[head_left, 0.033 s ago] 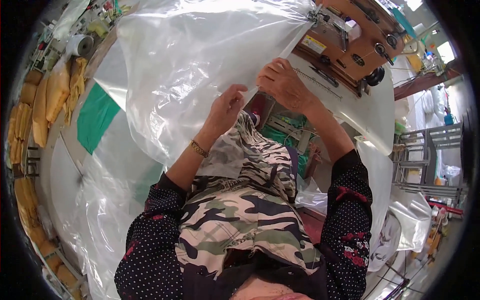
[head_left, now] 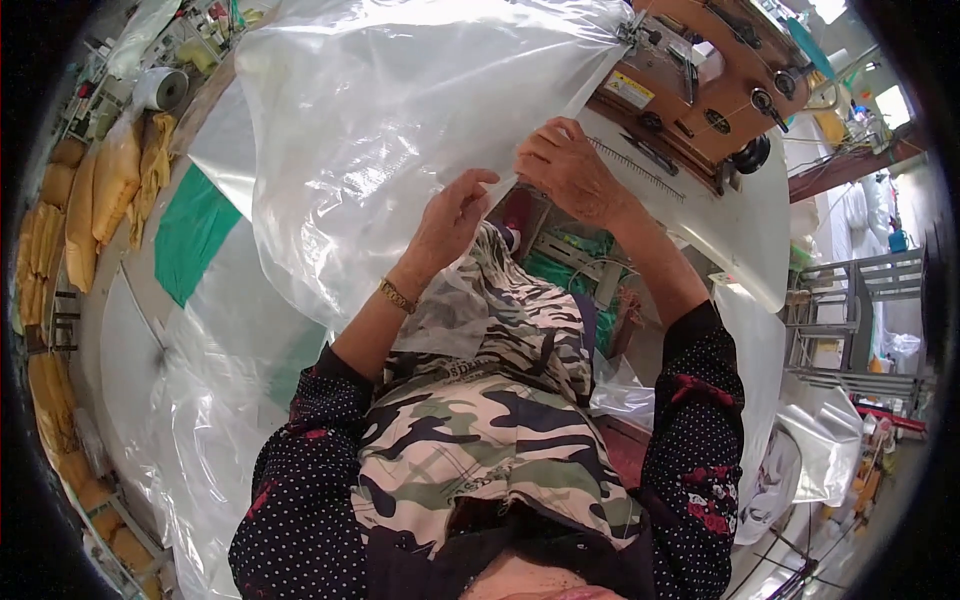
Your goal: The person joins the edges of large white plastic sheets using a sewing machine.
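One big sheet of clear plastic (head_left: 370, 130) spreads ahead and to the left of our grip, its edge running from our fingers up to the brown sewing machine (head_left: 715, 90). Our right hand (head_left: 572, 172) pinches that edge, fingertips closed on the film. Our left hand (head_left: 447, 222) sits just beside, lower and leftward, its fingers half curled at the plastic; we cannot tell whether they clasp it. Below our grip lies our camouflage apron (head_left: 490, 415). Well left of our hands we see a green piece (head_left: 196, 235) and, farther out, yellow bundles (head_left: 115, 182).
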Motion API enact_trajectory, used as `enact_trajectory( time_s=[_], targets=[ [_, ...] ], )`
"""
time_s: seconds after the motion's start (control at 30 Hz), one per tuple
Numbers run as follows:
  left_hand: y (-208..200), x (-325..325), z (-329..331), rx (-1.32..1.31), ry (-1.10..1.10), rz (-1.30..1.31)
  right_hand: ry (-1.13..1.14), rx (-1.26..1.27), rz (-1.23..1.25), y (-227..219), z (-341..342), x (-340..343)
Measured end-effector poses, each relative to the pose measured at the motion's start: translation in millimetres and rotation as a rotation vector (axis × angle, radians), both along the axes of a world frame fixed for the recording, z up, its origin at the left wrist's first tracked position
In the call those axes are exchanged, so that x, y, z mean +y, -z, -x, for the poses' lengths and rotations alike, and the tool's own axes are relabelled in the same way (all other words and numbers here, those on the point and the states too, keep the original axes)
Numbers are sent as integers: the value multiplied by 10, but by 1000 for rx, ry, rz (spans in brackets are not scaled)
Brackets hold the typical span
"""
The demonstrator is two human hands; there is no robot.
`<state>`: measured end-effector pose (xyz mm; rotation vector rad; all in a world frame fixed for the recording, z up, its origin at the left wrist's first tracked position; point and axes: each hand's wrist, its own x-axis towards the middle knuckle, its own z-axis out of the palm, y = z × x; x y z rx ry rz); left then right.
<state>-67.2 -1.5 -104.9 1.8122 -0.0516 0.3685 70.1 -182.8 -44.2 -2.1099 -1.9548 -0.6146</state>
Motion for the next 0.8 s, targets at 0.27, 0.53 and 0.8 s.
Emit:
enact_trajectory(
  time_s=[0.27,0.53,0.8],
  targets=[
    [-261,-181,-38,-371,-301,-687,64,-93,23,-45,100,80],
    [-334,-221,28,-284,-265,-671,35,144,-70,-297,-131,40],
    [-448,-152,-50,-225,-139,-569,74,-14,-24,-554,-574,-95]
  ],
)
